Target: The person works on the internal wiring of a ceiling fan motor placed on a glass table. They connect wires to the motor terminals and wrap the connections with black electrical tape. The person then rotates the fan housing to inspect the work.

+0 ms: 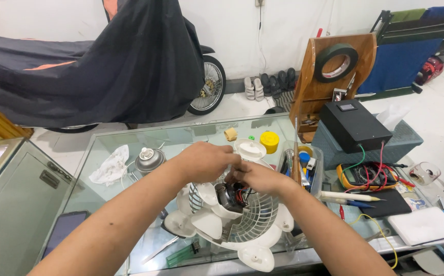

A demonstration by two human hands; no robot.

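A: Where's the fan motor [230,194]?
B: Atop the white fan housing [242,225] on the glass desk [130,143], wires up, probably for access.
A: And the fingers?
B: Left hand [204,161] and right hand [260,178] meet just above it, fingers pinched narrow; what they grip is hidden.

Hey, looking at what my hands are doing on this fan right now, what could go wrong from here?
The white fan overhangs the front edge of the glass table; pressing on it might tip it off. Your left hand and right hand work close to the motor and its thin wires, which could snag or pull loose.
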